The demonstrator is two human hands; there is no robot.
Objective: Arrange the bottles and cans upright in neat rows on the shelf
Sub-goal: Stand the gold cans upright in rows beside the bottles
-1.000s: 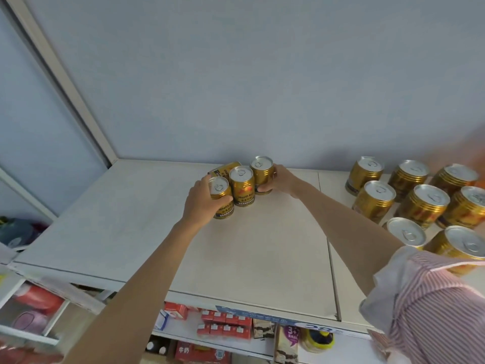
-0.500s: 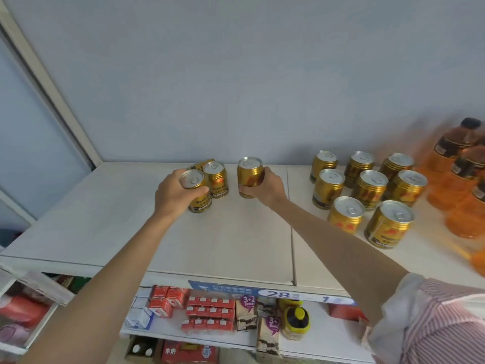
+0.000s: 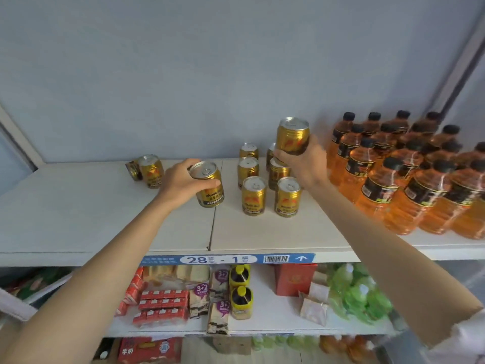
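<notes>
Head view shows our left hand (image 3: 181, 182) gripping a gold can (image 3: 208, 183) near its top, fingers curled round it, at about nine o'clock of the standing cans (image 3: 253, 195) on the shelf (image 3: 78, 219). Whether its base touches the shelf we cannot tell. Our right hand (image 3: 305, 160) grips a second gold can (image 3: 293, 135), lifted above the block's twelve-o'clock end, just beside the orange bottles (image 3: 378, 179) that stand in rows at three o'clock. Two stray cans (image 3: 149, 169) wait well apart at nine o'clock near the back wall; one (image 3: 133, 169) looks to be lying on its side.

To do this step well, we judge the left can should go down upright, flush beside the front can, starting a new column in line with the others. The right can wants a free slot at the back; lower it straight down, so it knocks neither neighbours nor bottles. Release only once each base sits flat.
</notes>
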